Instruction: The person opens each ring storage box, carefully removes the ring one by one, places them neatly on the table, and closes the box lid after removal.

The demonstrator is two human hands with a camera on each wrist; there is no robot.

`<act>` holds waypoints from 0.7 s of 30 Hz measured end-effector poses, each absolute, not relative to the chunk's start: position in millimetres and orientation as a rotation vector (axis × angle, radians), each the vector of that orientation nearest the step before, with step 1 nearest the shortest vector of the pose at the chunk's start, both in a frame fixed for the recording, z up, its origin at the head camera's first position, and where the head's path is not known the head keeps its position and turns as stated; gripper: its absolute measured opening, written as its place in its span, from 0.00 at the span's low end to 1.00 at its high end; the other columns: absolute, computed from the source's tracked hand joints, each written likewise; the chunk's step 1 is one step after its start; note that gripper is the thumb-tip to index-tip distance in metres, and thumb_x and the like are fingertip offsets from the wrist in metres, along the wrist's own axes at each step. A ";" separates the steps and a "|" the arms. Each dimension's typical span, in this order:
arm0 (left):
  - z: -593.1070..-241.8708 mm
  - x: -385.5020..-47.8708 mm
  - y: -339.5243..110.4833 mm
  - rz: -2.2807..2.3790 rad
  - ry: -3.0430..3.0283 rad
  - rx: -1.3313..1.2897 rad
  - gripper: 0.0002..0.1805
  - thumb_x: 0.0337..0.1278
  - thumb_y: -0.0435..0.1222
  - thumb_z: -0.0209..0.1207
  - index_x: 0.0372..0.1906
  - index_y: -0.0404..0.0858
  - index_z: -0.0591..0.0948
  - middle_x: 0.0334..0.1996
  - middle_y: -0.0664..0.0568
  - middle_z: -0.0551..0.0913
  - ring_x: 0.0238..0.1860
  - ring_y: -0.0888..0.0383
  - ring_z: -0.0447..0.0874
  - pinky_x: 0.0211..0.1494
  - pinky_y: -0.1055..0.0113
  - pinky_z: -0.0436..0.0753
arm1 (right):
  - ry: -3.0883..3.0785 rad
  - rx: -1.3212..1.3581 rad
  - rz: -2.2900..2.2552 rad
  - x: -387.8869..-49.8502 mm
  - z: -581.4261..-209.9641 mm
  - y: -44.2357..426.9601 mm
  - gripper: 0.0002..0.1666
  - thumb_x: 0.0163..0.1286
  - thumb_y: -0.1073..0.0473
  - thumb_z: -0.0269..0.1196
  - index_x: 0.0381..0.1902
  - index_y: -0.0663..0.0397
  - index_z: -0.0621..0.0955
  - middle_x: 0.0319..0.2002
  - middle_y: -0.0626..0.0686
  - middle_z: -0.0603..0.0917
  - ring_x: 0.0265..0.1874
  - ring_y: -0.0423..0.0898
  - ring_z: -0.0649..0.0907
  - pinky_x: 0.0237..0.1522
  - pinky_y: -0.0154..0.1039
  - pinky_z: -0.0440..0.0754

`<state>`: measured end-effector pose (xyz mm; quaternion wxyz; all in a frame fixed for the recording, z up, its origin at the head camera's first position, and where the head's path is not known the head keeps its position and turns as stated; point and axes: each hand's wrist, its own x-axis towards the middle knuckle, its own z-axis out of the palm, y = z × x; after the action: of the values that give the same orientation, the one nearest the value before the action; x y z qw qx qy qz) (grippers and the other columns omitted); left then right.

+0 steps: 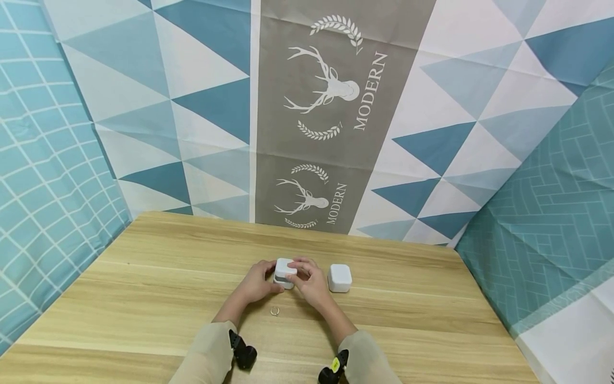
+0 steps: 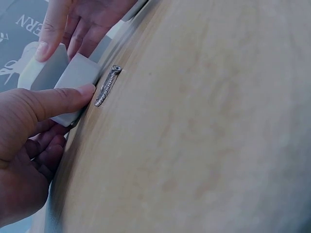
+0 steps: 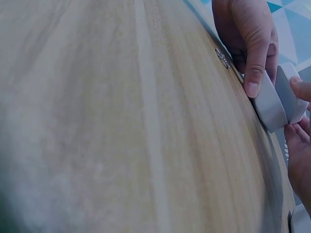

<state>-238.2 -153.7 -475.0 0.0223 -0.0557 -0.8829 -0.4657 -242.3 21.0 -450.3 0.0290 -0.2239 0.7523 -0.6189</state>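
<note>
A small white ring box [image 1: 284, 284] sits on the wooden table, its white lid [image 1: 286, 265] raised at a tilt with a gap between the halves. My left hand [image 1: 256, 281] grips the lower half [image 2: 80, 73], thumb on the near side. The lid is pinched between thumb and fingers of my right hand [image 1: 312, 282]. Nearer to me, a silver-coloured ring [image 1: 275, 311] set with small stones lies on the table; both wrist views show it beside the box. The inside of the box is hidden.
Another white box [image 1: 340, 278], closed, stands just right of my right hand. The wooden table [image 1: 144, 298] reaches back to a patterned cloth wall [image 1: 211, 160], with blue cloth hanging at either side.
</note>
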 end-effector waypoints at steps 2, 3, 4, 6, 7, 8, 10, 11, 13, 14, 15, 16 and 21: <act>-475.1 -238.4 -153.7 -1.436 -2.736 -0.175 0.39 0.38 0.35 0.72 0.60 0.25 0.71 0.53 0.37 0.77 0.60 0.42 0.71 0.66 0.47 0.67 | 2.324 -0.697 -1.913 -242.6 -451.1 21.0 0.17 0.60 0.68 0.64 0.46 0.72 0.79 0.58 0.68 0.71 0.60 0.59 0.72 0.61 0.45 0.73; -475.2 -238.5 -153.8 -1.432 -2.737 -0.176 0.39 0.38 0.35 0.72 0.60 0.25 0.71 0.53 0.37 0.77 0.60 0.42 0.71 0.66 0.47 0.67 | 2.326 -0.699 -1.914 -242.8 -451.4 21.0 0.17 0.60 0.68 0.64 0.46 0.72 0.79 0.58 0.68 0.71 0.60 0.59 0.72 0.61 0.45 0.73; -475.2 -238.6 -153.8 -1.429 -2.738 -0.177 0.39 0.38 0.35 0.72 0.60 0.25 0.71 0.53 0.37 0.77 0.60 0.42 0.71 0.66 0.47 0.67 | 2.329 -0.697 -1.912 -243.0 -451.8 21.0 0.17 0.59 0.68 0.64 0.46 0.72 0.79 0.58 0.68 0.71 0.60 0.59 0.72 0.61 0.44 0.73; -475.4 -238.9 -153.9 -1.426 -2.739 -0.176 0.40 0.38 0.35 0.72 0.60 0.25 0.71 0.53 0.37 0.77 0.60 0.42 0.71 0.66 0.47 0.67 | 2.332 -0.693 -1.909 -243.1 -452.0 21.0 0.17 0.59 0.68 0.64 0.46 0.72 0.79 0.59 0.68 0.71 0.60 0.58 0.72 0.61 0.44 0.73; -475.4 -238.9 -153.9 -1.423 -2.740 -0.178 0.40 0.38 0.35 0.72 0.60 0.25 0.71 0.53 0.37 0.77 0.60 0.42 0.71 0.66 0.47 0.67 | 2.334 -0.691 -1.905 -243.0 -451.9 20.9 0.17 0.59 0.68 0.64 0.46 0.71 0.80 0.59 0.68 0.71 0.60 0.58 0.72 0.61 0.43 0.73; -475.4 -238.9 -153.9 -1.424 -2.740 -0.178 0.40 0.37 0.35 0.72 0.60 0.25 0.71 0.53 0.37 0.77 0.60 0.42 0.71 0.66 0.47 0.67 | 2.336 -0.689 -1.904 -242.9 -451.9 20.8 0.17 0.59 0.68 0.64 0.46 0.71 0.80 0.59 0.68 0.71 0.60 0.58 0.72 0.61 0.43 0.73; -475.4 -239.0 -154.0 -1.426 -2.740 -0.178 0.40 0.37 0.35 0.72 0.60 0.25 0.70 0.53 0.38 0.77 0.60 0.42 0.71 0.66 0.48 0.67 | 2.337 -0.688 -1.901 -242.7 -451.9 20.7 0.17 0.59 0.67 0.64 0.46 0.71 0.80 0.59 0.68 0.71 0.60 0.58 0.72 0.61 0.43 0.73; -475.4 -238.9 -154.0 -1.424 -2.742 -0.178 0.40 0.38 0.35 0.72 0.60 0.25 0.70 0.53 0.38 0.77 0.60 0.42 0.71 0.66 0.48 0.67 | 2.338 -0.689 -1.901 -242.6 -451.8 20.7 0.17 0.59 0.67 0.64 0.46 0.71 0.80 0.59 0.68 0.70 0.60 0.58 0.72 0.61 0.43 0.73; -475.3 -238.8 -154.1 -1.422 -2.746 -0.180 0.40 0.38 0.35 0.72 0.60 0.26 0.70 0.53 0.38 0.77 0.59 0.42 0.71 0.66 0.47 0.68 | 2.341 -0.688 -1.898 -242.3 -451.8 20.6 0.17 0.60 0.67 0.64 0.46 0.71 0.80 0.59 0.68 0.70 0.60 0.58 0.72 0.61 0.43 0.73; -475.2 -238.8 -154.1 -1.425 -2.747 -0.179 0.40 0.38 0.35 0.71 0.60 0.26 0.70 0.53 0.38 0.77 0.60 0.42 0.71 0.66 0.48 0.68 | 2.340 -0.689 -1.898 -242.1 -451.7 20.6 0.17 0.60 0.67 0.64 0.46 0.71 0.80 0.59 0.68 0.70 0.60 0.59 0.72 0.61 0.43 0.73; -475.2 -238.8 -154.2 -1.420 -2.750 -0.180 0.40 0.38 0.35 0.71 0.60 0.26 0.70 0.53 0.38 0.76 0.59 0.42 0.71 0.66 0.48 0.68 | 2.340 -0.688 -1.897 -241.9 -451.7 20.6 0.17 0.60 0.67 0.64 0.46 0.71 0.80 0.59 0.68 0.70 0.60 0.59 0.72 0.61 0.43 0.73; -475.1 -238.8 -154.2 -1.417 -2.752 -0.181 0.40 0.38 0.35 0.71 0.60 0.26 0.70 0.53 0.38 0.76 0.59 0.42 0.71 0.66 0.48 0.68 | 2.341 -0.688 -1.895 -241.8 -451.8 20.6 0.17 0.60 0.67 0.64 0.46 0.71 0.80 0.59 0.69 0.70 0.60 0.59 0.72 0.61 0.43 0.73; -474.6 -238.7 -154.2 -1.398 -2.755 -0.189 0.40 0.38 0.36 0.72 0.60 0.25 0.71 0.53 0.37 0.77 0.59 0.42 0.71 0.65 0.47 0.68 | 2.343 -0.687 -1.882 -240.6 -451.4 21.1 0.17 0.60 0.67 0.64 0.47 0.71 0.79 0.60 0.69 0.69 0.61 0.59 0.70 0.62 0.43 0.71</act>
<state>-238.7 -154.2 -474.6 0.0233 -0.0612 -0.8899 -0.4515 -240.6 21.1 -451.4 0.0297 -0.2227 0.7597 -0.6102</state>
